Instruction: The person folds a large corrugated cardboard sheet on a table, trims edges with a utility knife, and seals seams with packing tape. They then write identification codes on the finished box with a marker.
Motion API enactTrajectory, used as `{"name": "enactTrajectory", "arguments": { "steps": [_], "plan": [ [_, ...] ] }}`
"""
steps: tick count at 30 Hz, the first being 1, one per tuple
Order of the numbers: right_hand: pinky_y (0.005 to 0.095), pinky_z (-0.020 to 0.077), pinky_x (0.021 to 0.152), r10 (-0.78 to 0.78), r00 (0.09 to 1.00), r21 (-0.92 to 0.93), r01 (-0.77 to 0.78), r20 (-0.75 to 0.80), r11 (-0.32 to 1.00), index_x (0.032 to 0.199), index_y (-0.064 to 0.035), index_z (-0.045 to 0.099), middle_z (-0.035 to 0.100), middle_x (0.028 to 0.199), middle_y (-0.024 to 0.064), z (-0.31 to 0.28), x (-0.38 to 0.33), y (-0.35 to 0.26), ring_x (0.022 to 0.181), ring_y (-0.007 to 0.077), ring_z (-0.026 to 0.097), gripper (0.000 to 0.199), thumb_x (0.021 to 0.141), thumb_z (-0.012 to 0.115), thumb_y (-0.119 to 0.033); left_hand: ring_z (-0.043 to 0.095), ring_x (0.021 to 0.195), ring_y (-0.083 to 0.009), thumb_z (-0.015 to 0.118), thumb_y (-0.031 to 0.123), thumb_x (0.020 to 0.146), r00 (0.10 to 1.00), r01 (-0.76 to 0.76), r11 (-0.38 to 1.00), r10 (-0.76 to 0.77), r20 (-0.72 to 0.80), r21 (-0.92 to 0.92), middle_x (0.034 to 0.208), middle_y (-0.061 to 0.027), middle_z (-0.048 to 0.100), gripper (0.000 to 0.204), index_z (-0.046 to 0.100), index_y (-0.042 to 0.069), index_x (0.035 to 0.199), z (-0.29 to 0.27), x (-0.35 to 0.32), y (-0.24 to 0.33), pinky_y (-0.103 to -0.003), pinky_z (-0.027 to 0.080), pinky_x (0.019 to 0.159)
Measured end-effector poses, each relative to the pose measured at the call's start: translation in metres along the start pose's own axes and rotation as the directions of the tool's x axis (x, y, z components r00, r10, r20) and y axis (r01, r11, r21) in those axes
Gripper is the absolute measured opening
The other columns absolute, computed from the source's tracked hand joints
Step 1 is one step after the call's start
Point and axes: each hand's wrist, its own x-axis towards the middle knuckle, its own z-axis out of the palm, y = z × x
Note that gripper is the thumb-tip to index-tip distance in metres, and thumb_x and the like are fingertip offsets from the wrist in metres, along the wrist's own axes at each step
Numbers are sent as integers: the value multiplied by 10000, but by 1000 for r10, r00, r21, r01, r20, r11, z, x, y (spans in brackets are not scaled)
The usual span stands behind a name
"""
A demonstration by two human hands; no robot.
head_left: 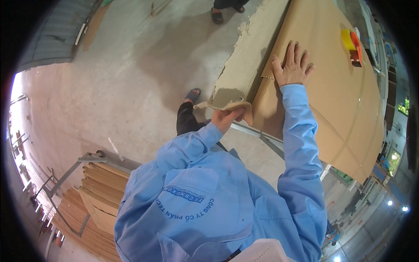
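My left hand [227,118] is closed on a curled, ragged-edged cardboard flap [247,112] at the near end of a tall stack of pale sheets [244,72]. My right hand [295,65] lies flat with its fingers spread on a large brown cardboard sheet [345,100]. This sheet is bent down over the side next to the stack, and a small torn notch shows in its edge beside my right wrist. Farther right on the cardboard rests a red and yellow hand tool [352,47], perhaps a tape dispenser.
A metal-framed cart [78,161] holding brown cardboard [102,187] stands at the lower left. At the top, another person's sandalled foot [217,16] is on the concrete floor [109,83]. A metal rail [257,133] runs below the cardboard's near edge.
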Motion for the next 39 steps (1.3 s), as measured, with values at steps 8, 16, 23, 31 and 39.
{"name": "enactTrajectory", "arguments": {
  "steps": [8, 16, 23, 31, 39],
  "plan": [
    [686, 112, 1190, 17, 1000, -15, -17, 7, 1000, 1640, -147, 258, 256, 1702, 101, 4, 0, 3, 1562, 412, 186, 913, 940, 402, -717, 664, 986, -261, 841, 82, 778, 633, -590, 258, 736, 239, 765, 1053, -119, 678, 415, 638, 20, 1135, 37, -60, 124, -406, 531, 845],
    [682, 107, 1195, 8, 1000, -5, -7, 25, 1000, 1642, -157, 253, 248, 1704, 101, -2, 0, -1, 1563, 412, 188, 902, 940, 425, -697, 700, 941, -340, 727, 222, 857, 780, -602, -113, -299, 551, 791, 984, -131, 726, 181, 741, 116, 1003, 52, 18, 173, -466, 534, 826],
    [664, 99, 1210, 43, 999, 23, -43, 29, 999, 1640, -174, 259, 245, 1708, 82, -3, -1, -2, 1564, 401, 194, 878, 940, 445, -672, 691, 821, -401, 696, 233, 856, 855, -374, -87, -417, 307, 923, 826, -175, 715, 131, 772, 130, 885, 49, 53, 166, -536, 522, 721],
    [692, 110, 1193, 15, 1000, 45, -14, -14, 999, 1627, -145, 288, 279, 1689, 110, 0, -1, -1, 1550, 428, 213, 898, 930, 466, -681, 708, 840, -408, 747, 189, 796, 801, -515, -147, -434, 413, 844, 814, -190, 723, 155, 756, 38, 829, 64, 52, 152, -527, 541, 736],
    [690, 109, 1193, 12, 1000, 83, -10, -24, 997, 1627, -146, 291, 286, 1687, 113, -2, -2, -1, 1550, 430, 213, 888, 933, 458, -674, 595, 1258, -305, 764, 109, 834, 564, -718, 31, 612, 554, 696, 1370, -187, 582, 678, 457, 28, 1434, 4, 1, 185, -410, 494, 1009]
  ]
}}
